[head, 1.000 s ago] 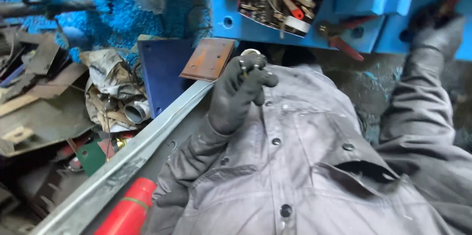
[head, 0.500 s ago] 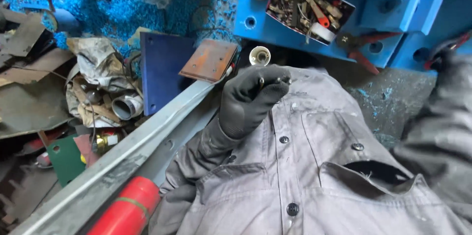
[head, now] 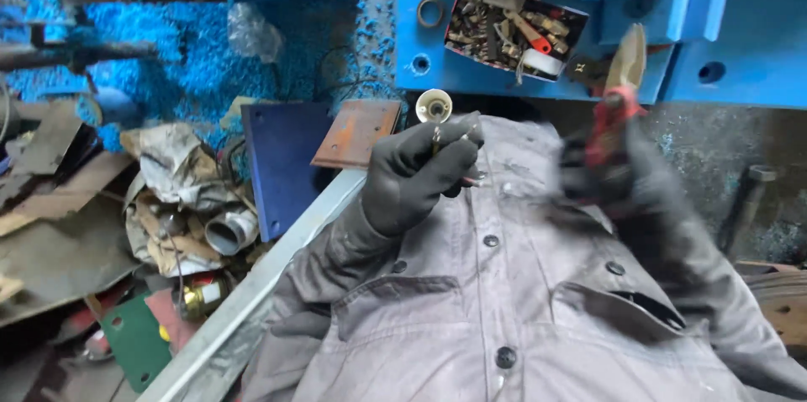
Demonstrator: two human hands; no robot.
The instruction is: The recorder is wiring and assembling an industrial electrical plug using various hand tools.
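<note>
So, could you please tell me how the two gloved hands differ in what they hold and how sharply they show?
The left hand grips a small pale, round-mouthed fitting on a thin stem, while the right hand holds red-handled snips with pale blades pointing up. The left hand looks sharp; the right hand is blurred. The left hand is raised over the grey jacket's middle, and the right hand sits nearer the blue metal frame. Both wear dark gloves.

Flat dim daylight, soft shadows; right side motion-blurred, left sharp
</note>
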